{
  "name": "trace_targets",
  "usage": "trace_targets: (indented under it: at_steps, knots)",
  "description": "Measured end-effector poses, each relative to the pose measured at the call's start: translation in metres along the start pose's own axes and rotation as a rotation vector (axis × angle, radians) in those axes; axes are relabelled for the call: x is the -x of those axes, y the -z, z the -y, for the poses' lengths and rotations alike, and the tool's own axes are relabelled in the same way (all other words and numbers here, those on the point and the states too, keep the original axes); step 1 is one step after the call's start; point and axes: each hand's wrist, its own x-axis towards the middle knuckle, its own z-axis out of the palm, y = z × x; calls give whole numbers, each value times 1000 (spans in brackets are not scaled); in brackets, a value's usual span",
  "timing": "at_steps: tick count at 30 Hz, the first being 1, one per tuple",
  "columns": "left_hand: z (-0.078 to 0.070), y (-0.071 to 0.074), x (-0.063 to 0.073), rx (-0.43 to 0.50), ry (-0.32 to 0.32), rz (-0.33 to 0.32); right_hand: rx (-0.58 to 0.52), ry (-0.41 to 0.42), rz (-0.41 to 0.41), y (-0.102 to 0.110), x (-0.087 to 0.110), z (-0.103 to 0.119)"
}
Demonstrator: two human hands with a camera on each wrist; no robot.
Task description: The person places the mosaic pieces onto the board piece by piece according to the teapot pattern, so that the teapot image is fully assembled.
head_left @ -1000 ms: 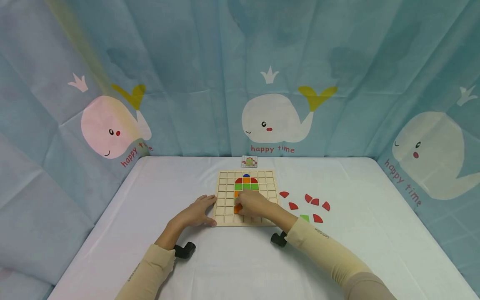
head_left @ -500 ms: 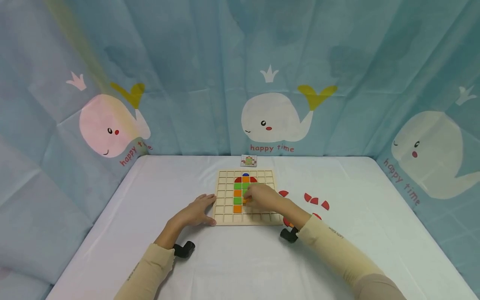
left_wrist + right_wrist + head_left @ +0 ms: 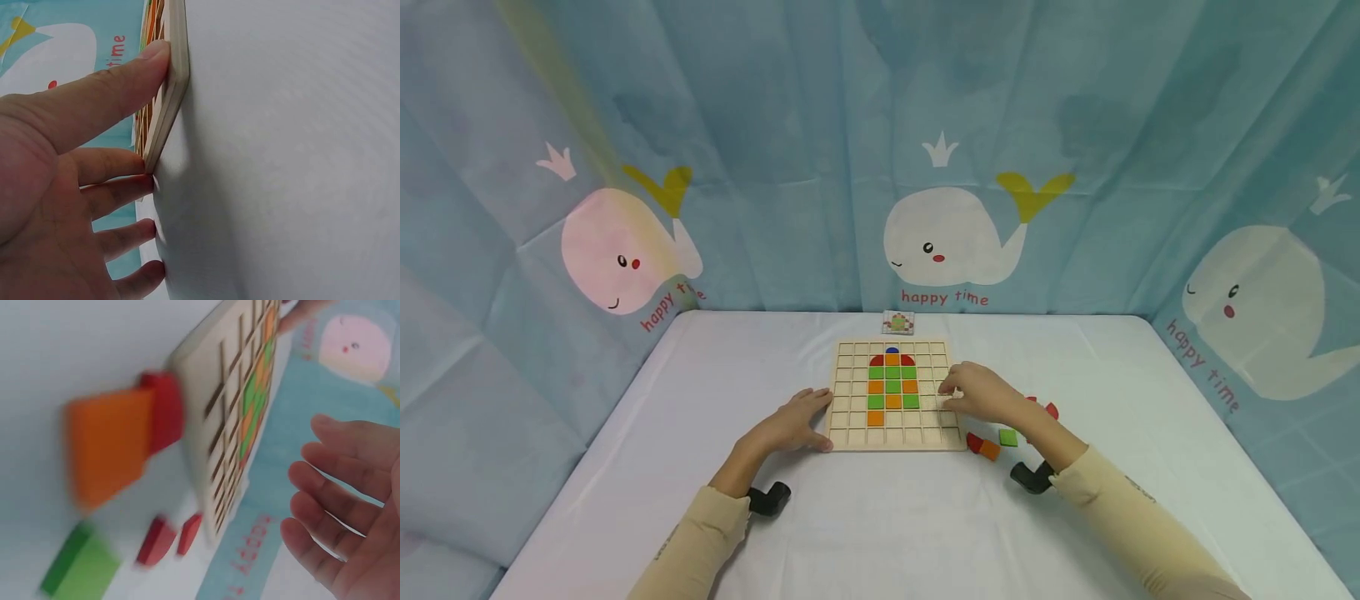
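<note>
A wooden grid board (image 3: 850, 407) lies on the table, with orange, green, red and blue tiles in its middle columns. An orange square tile (image 3: 893, 402) sits low in the centre column, with a green one (image 3: 911, 402) to its right. My left hand (image 3: 790, 423) rests at the board's left side; in the left wrist view its thumb (image 3: 119, 87) lies on the board's corner and its fingers spread along the edge. Over the right side of the board is my right hand (image 3: 983, 393), holding nothing; its fingers are loosely bent in the right wrist view (image 3: 350, 506).
Loose pieces lie right of the board: an orange square (image 3: 989, 450), a red piece (image 3: 974, 442) against it, a green square (image 3: 1008, 437) and red quarter-circles (image 3: 1052, 410), some hidden by the right forearm. A small picture card (image 3: 898, 322) lies behind the board.
My right hand has left the orange tile in the centre column and moved right to the board's edge, uncovering the tiles beneath it. The left hand has stayed in place.
</note>
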Motion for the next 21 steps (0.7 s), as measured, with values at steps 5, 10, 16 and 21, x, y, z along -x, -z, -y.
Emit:
trace_targets:
  at_steps: [5, 10, 16, 21]
  knots:
    - [-1, 0, -1, -6, -1, 1, 3, -47, 19, 3, 22, -17]
    - [-1, 0, 0, -13, 1, 9, -21, -117, 49, 3, 42, -28]
    - [-2, 2, 0, -10, -3, 8, 3, -174, 68, -2, 58, -41]
    - [-1, 1, 0, -16, -11, 12, 14, -189, 94, -9, 68, -46]
